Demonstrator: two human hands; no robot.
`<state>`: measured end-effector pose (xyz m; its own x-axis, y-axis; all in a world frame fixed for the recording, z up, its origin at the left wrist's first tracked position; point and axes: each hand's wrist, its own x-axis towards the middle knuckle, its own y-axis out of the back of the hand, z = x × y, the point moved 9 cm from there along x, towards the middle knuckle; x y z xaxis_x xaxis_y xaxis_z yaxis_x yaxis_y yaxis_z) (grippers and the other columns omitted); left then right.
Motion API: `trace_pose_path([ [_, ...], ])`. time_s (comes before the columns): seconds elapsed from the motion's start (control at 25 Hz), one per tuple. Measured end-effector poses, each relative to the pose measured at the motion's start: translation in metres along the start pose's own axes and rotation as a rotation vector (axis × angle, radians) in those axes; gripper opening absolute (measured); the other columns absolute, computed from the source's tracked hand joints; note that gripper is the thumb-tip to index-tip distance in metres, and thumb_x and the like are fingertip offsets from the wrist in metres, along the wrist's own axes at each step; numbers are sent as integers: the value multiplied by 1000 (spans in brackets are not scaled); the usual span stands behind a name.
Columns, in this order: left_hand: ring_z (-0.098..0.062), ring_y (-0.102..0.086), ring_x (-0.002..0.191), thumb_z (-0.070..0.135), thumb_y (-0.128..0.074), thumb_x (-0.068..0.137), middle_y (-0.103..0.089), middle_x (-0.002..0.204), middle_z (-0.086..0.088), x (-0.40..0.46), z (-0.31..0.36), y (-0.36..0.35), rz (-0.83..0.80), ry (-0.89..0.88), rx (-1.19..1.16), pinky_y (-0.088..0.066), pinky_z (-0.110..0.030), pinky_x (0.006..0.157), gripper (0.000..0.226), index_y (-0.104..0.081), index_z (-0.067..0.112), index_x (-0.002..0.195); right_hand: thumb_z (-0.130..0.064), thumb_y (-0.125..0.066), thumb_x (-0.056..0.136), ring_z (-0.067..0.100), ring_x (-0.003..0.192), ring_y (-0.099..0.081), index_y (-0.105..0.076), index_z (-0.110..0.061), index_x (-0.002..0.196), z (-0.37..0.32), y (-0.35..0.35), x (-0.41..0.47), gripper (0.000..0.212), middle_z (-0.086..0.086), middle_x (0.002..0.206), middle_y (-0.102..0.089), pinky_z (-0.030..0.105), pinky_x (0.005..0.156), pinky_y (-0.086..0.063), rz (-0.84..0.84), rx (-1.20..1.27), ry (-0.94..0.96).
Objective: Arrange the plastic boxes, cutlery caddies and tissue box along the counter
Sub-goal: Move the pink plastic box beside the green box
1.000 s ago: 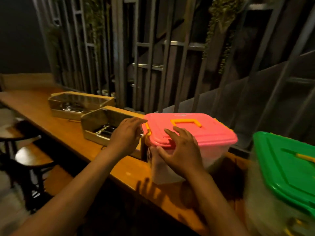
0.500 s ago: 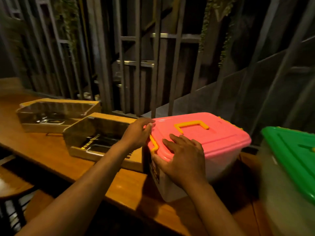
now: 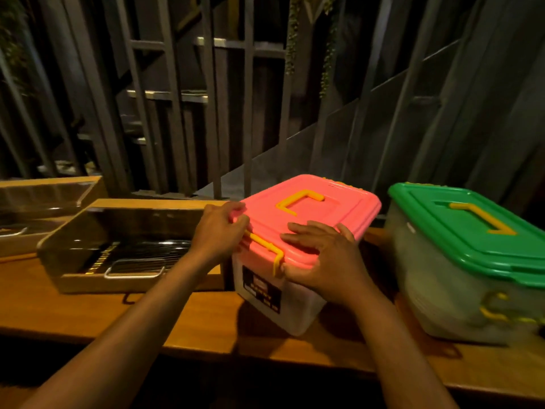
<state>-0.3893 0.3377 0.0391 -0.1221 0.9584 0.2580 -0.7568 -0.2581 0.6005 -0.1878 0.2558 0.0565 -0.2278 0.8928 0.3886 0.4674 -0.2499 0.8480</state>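
A clear plastic box with a pink lid (image 3: 330,212) and yellow handle stands on the wooden counter (image 3: 188,320), turned at an angle. My left hand (image 3: 219,234) grips the lid's left edge by the yellow latch. My right hand (image 3: 321,258) lies flat, fingers spread, on the lid's near corner. A second clear box with a green lid (image 3: 472,231) stands to its right. Two wooden cutlery caddies with dark clear covers sit on the left: one (image 3: 118,246) touches the pink box, the other (image 3: 44,199) lies further left. No tissue box is in sight.
A dark slatted metal screen (image 3: 206,113) with hanging plants rises right behind the counter. The counter's front edge runs under my forearms. A narrow gap separates the pink and green boxes.
The view has swung right, so the green box shows whole. The pink box has turned a little between my hands, which keep their hold on its lid.
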Motion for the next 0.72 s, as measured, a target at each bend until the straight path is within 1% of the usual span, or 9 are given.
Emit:
trace_pose_path([
  [0.12,-32,-53,119,45,-64,79,-44,144,-9,-13,5,-6,20,52,21,-51,-50,91,69,-41,32,143,-72,-50,65,6,140,-29,-56,-52,125,18,17,-25,64,-30,142,-45,55,118,-8,42,29,-15],
  [0.24,-25,-54,112,44,-62,82,-56,136,-5,-28,21,-24,-45,62,-184,-48,-45,93,59,-49,29,137,-62,-57,65,9,139,-34,-59,-55,117,45,37,-45,53,-30,138,-47,52,117,-20,84,100,-12],
  [0.32,-25,-52,113,40,-61,83,-55,134,-1,-44,36,-41,-30,76,-273,-45,-41,91,57,-48,29,138,-59,-53,66,10,137,-36,-62,-55,111,65,51,-55,46,-30,136,-48,51,118,-18,129,133,-53],
  [0.4,-26,-51,119,39,-60,86,-53,136,-1,-58,54,-58,3,90,-293,-41,-39,88,57,-44,30,140,-64,-55,67,10,131,-44,-68,-47,106,81,69,-65,45,-21,131,-58,53,115,-25,232,138,-106],
  [0.44,-28,-51,121,39,-60,87,-52,138,-2,-64,61,-65,24,102,-294,-42,-40,88,58,-42,30,141,-70,-58,66,10,127,-48,-68,-41,107,85,75,-69,51,-17,128,-62,50,111,-32,276,108,-111],
  [0.52,-29,-51,124,40,-59,88,-51,141,-4,-71,70,-76,67,114,-291,-44,-43,91,60,-39,29,143,-80,-58,64,10,122,-49,-63,-34,119,90,79,-74,72,-12,127,-62,41,107,-38,293,6,-103],
  [0.6,-30,-52,122,41,-58,88,-52,140,-5,-74,78,-85,88,122,-273,-44,-43,90,60,-39,28,143,-84,-55,64,13,130,-44,-56,-34,131,101,78,-75,83,-11,136,-56,40,110,-35,277,-70,-105],
  [0.68,-30,-53,120,43,-57,87,-53,138,-6,-75,84,-93,93,125,-256,-45,-42,86,61,-39,29,143,-84,-52,64,18,137,-38,-55,-34,133,115,78,-75,85,-10,142,-53,44,115,-29,267,-102,-117],
  [0.72,-30,-53,120,43,-57,87,-53,137,-6,-75,87,-96,93,124,-264,-45,-41,84,61,-39,29,143,-84,-51,64,19,138,-37,-55,-34,133,120,77,-74,86,-10,143,-52,43,117,-26,261,-103,-118],
])
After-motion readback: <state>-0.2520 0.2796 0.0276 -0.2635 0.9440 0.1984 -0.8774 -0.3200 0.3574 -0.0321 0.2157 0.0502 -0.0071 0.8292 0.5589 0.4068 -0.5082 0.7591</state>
